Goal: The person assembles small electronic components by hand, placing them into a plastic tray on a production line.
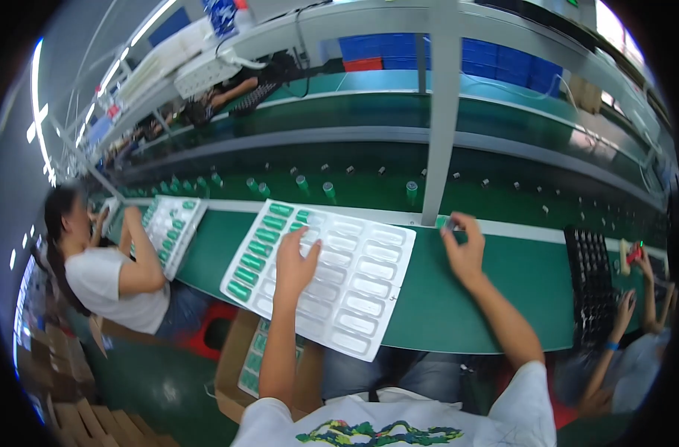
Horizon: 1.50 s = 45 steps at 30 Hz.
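A white plastic blister tray (354, 290) lies tilted on the green bench in front of me. Its left columns hold green capsule-shaped parts (259, 246); the other pockets are bare. My left hand (295, 262) rests flat on the tray next to the green parts, fingers spread. My right hand (462, 246) is at the bench's far white edge, right of the tray, by the metal post (440, 119). Its fingertips pinch a small clear-topped part (449, 223).
Behind the bench runs a dark green conveyor (503, 190) carrying small green-capped parts (329, 189). A person on the left (112, 276) works at a second tray (172, 227). Another person's hands (637, 298) and a black grid tray (591, 283) are on the right. A cardboard box (243, 357) stands below.
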Tool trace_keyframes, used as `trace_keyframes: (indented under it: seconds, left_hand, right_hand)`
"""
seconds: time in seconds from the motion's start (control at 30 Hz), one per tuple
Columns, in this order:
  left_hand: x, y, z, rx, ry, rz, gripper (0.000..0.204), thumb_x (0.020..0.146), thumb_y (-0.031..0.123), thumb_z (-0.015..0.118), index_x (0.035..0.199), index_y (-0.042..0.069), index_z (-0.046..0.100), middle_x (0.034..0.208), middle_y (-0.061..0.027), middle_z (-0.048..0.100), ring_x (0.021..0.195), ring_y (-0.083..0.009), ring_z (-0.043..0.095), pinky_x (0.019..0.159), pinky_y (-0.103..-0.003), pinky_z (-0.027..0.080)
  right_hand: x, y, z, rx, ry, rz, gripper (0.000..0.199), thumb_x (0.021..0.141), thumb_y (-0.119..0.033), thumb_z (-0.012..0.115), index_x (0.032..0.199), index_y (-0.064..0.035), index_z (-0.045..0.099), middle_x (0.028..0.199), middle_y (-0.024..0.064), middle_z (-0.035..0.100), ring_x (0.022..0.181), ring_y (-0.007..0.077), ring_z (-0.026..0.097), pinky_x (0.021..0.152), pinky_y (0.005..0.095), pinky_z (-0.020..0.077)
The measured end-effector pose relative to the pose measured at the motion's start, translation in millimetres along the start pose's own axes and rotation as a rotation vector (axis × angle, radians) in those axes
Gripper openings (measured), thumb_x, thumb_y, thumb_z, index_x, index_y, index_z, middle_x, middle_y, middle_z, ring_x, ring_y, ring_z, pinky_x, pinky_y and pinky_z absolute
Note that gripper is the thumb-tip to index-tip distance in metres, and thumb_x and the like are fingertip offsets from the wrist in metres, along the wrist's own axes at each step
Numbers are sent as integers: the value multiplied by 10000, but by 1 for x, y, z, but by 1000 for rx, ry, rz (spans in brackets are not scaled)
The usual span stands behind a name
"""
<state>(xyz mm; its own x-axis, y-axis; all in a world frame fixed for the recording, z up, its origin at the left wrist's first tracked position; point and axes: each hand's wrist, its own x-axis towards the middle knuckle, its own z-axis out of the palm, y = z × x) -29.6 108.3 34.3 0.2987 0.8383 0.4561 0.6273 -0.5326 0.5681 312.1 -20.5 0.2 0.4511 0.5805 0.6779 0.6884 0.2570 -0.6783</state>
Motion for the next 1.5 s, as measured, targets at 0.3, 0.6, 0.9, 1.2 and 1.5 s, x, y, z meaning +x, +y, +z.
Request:
trace_keyframes:
  seconds: [0.3,0.6,0.9,1.2,1.5]
  left_hand:
    - [22,-81,47,491,-53,1,380,868,231,622,1214,76,599,1168,-184,600,1076,-400,528,905,-498,435]
    - [15,-81,54,327,211,-64,355,809,239,695,1096,48,612,981,-169,651,924,-396,556,837,-499,411]
    - [13,-73,36,33,389,-59,271,865,163,643,1119,73,666,1016,-184,632,933,-356,606,823,-448,472]
    - [12,-53,11,-1009,203,-507,229,845,19,607,1067,29,658,977,-100,624,897,-203,641,740,-320,541]
    - [-82,85,-6,-1752,-234,-663,277,941,43,574,1213,63,526,1278,-180,567,1014,-228,613,889,-335,510]
  right_hand:
    - [68,117,1,-457,-152,139,277,783,-199,710,1005,-35,679,930,147,623,910,352,618,804,442,500]
    - [71,158,-67,-628,25,-39,547,750,-133,645,1284,-56,550,1188,195,606,1121,385,561,972,471,440]
    - [65,248,-176,-955,-257,358,492,824,-77,625,1304,-36,528,1205,181,571,1077,390,551,936,462,456]
    - [57,218,-146,544,362,491,336,957,-191,631,1208,30,598,1031,65,637,901,102,608,763,211,513]
    - [-15,-44,-74,1329,-42,979,304,993,-193,557,1166,57,559,958,110,606,783,159,569,714,217,517]
